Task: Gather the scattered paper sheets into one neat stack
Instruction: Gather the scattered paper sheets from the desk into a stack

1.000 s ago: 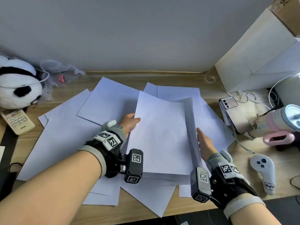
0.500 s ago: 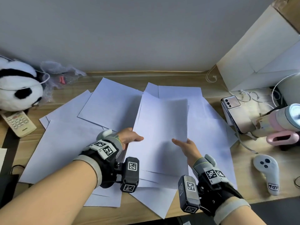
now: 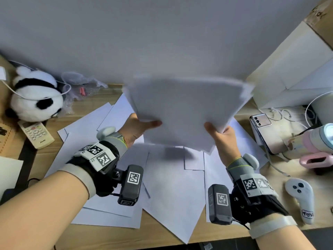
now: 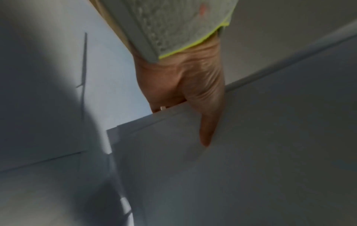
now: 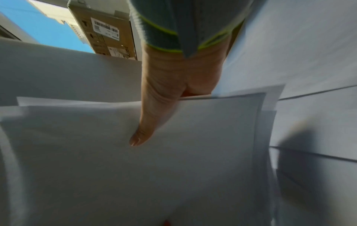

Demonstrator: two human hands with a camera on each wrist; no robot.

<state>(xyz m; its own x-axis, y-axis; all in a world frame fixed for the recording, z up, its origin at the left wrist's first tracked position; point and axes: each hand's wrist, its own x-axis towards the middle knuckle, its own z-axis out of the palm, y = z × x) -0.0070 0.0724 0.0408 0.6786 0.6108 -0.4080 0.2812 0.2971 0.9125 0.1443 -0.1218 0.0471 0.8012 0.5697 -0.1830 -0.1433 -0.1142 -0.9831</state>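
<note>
- At the far left of the head view I see a plush panda on the desk, with a remote control just below it.
- Loose paper sheets lie overlapping across the middle of the desk.
- My left hand pinches the lower left edge of the lifted paper bundle, thumb on top and fingers hidden underneath; the left wrist view shows the thumb pressed flat on the top sheet.
- The bundle hangs blurred in the upper centre of the frame, raised clear of the sheets below, its edges uneven.
- My right hand pinches the lower right edge in like manner, thumb on top.
- At the right sit a phone, a pink object and a white controller.
</note>
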